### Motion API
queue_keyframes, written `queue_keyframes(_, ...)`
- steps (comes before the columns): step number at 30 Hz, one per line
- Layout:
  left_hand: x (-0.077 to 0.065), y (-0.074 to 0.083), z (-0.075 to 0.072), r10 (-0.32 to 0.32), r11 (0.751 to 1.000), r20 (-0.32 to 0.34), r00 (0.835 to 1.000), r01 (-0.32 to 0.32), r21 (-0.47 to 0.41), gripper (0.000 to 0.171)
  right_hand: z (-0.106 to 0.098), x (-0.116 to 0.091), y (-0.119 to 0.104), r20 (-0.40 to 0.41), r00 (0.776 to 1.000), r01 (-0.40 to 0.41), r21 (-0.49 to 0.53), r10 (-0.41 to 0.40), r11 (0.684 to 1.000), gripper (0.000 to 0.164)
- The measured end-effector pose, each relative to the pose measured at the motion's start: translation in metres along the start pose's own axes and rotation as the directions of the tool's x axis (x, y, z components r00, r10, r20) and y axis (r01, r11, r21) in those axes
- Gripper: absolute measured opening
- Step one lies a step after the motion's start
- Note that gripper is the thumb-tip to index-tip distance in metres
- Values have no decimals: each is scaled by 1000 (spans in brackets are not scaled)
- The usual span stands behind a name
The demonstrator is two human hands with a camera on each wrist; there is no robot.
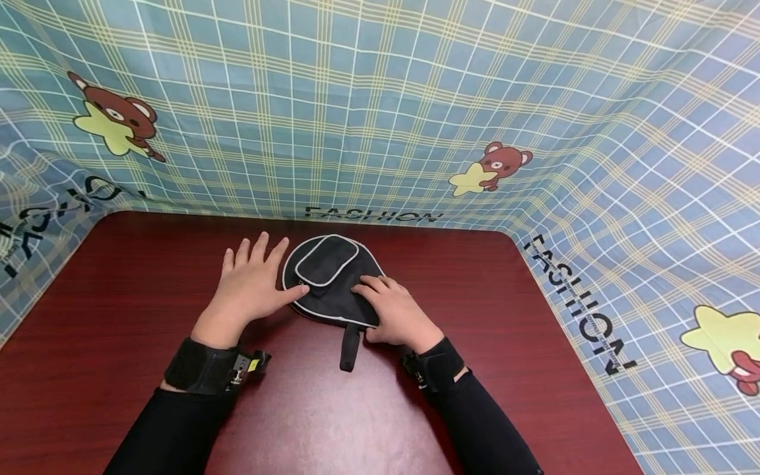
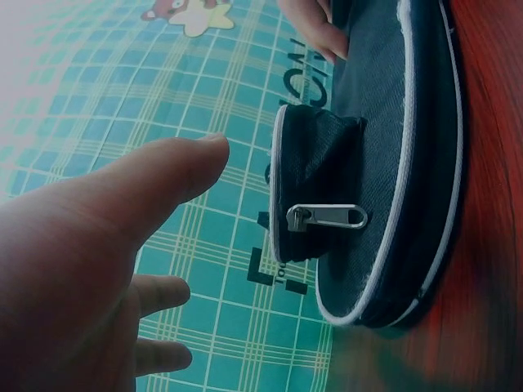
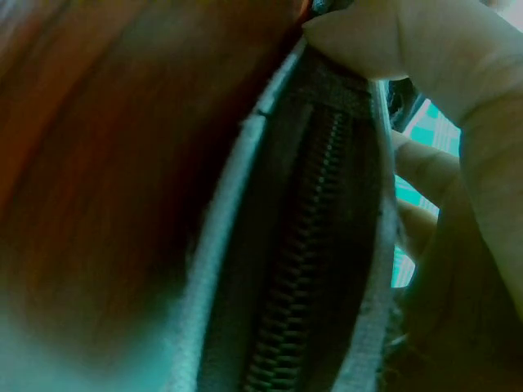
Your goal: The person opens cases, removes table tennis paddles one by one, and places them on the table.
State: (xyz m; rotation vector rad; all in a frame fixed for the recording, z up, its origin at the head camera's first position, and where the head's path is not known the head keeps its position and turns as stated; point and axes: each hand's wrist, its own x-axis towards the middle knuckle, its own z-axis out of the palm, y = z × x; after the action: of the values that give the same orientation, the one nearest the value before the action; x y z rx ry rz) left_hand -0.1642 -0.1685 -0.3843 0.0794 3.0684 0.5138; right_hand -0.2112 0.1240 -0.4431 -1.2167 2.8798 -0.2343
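A black paddle-shaped case [image 1: 338, 303] with white piping lies on the table, its rounded end pointing up and left. On its top sits a small pocket [image 1: 328, 260], whose metal zipper pull [image 2: 331, 216] shows in the left wrist view. My right hand [image 1: 396, 310] holds the narrow end, fingers over the top and thumb at the edge. In the right wrist view that thumb touches the case beside the end of the side zipper [image 3: 286, 302], which is closed. My left hand [image 1: 249, 284] is spread left of the case, thumb near the pocket, holding nothing.
A short black strap [image 1: 350, 349] extends from the case toward me over the dark red table [image 1: 309, 409]. Checked cloth [image 1: 332, 132] with bears and lettering stands along the back and both sides.
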Motion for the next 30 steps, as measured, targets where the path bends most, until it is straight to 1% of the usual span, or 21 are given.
queue_keyframes(13, 0, 1, 2, 5, 1000, 4, 1000, -5, 5, 102, -1, 0, -2, -10, 1000, 10, -2, -10, 1000, 83)
queue_keyframes(24, 2, 1, 4, 1, 1000, 13, 1000, -1, 7, 101, -1, 0, -6, -1, 1000, -11, -15, 11, 1000, 83)
queue_keyframes(30, 3, 0, 5, 2, 1000, 14, 1000, -2, 8, 101, -1, 1, -13, -13, 1000, -25, -46, 25, 999, 84)
